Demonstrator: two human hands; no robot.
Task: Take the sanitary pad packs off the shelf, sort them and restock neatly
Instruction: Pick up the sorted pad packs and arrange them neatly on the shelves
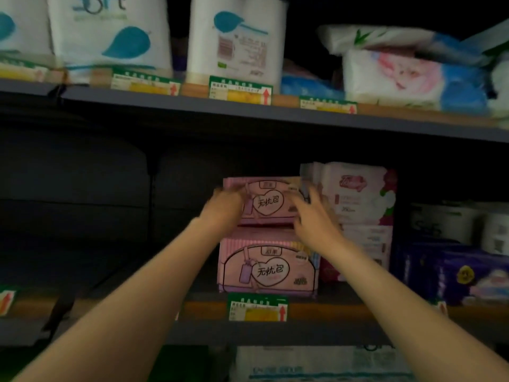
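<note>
The top pink pack point(268, 201) is held at both ends by the left hand point(225, 205) and right hand point(312, 213) (both blurred), so the white packs point(358, 194) beside it could be knocked over.

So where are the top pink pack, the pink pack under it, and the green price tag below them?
Top pink pack point(268, 201), head view, on its heart label.
Lower pink pack point(268, 267), head view, on its heart label.
Green price tag point(257, 308), head view, on its middle.
</note>
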